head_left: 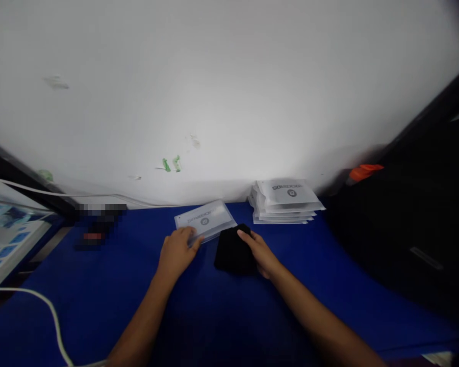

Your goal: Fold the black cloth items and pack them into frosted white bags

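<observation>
A frosted plastic bag with grey lettering and a round logo lies at an angle on the blue tabletop, close to the wall. My left hand grips its near left edge, the fingers on top and the thumb along the near side. My right hand is closed round a folded black cloth item, thumb on top and the other fingers mostly hidden beneath or behind it. The cloth's upper corner is close to the bag's right end; I cannot tell whether they touch.
A stack of several similar filled bags stands against the white wall at the back right. Something large and black takes up the right side, with an orange piece near it. White cables run along the left. A pixelated dark object lies back left.
</observation>
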A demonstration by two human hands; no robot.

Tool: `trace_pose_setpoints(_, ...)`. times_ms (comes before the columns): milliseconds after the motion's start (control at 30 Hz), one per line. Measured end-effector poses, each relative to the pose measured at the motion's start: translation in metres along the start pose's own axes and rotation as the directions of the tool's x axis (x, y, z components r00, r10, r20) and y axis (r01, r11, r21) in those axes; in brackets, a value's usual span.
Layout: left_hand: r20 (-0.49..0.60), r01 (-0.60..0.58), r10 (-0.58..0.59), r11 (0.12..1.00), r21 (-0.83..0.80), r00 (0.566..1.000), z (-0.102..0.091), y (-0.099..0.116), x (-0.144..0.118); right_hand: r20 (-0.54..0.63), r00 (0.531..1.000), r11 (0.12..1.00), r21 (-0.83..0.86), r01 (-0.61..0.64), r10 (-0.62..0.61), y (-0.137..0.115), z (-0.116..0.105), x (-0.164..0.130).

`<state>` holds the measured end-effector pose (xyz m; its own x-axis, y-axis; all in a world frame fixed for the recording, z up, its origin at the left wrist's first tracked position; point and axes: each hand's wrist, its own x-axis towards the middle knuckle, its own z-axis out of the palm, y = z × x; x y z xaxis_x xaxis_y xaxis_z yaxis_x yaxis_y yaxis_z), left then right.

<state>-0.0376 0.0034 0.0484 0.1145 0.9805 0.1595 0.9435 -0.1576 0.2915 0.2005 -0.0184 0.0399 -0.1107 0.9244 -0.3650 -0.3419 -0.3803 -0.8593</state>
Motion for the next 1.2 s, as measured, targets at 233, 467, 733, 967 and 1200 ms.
trace_pose_setpoints(233, 0.210, -0.003, -0.051, 0.969, 0.249, 0.976, -0.006, 0.027, -0.019, -0.005, 0.999, 0.998, -0.034, -0.049, 0.049, -0.009, -0.009, 0.002)
trace_pose_setpoints(467, 0.062, -0.145, 0.142, 0.989, 0.042, 0.988, 0.034, 0.006, -0.010, 0.031, 0.999, 0.998, -0.053, -0.021, 0.023, -0.013, -0.014, 0.003)
trace_pose_setpoints(733, -0.098, -0.146, 0.113, 0.881, -0.450, 0.989, 0.024, 0.028, -0.016, 0.055, 0.998, 0.995, -0.102, -0.010, 0.016, -0.012, -0.013, 0.001)
trace_pose_setpoints(967, 0.020, -0.113, 0.161, 0.767, -0.631, 0.987, 0.023, 0.033, -0.022, 0.272, 0.961, 0.968, -0.227, 0.110, -0.046, -0.003, -0.004, -0.003)
trace_pose_setpoints(1200, -0.202, -0.058, -0.073, 0.815, -0.576, 0.977, -0.011, -0.021, 0.001, 0.223, 0.967, 0.901, -0.385, 0.201, -0.121, -0.009, -0.025, 0.007)
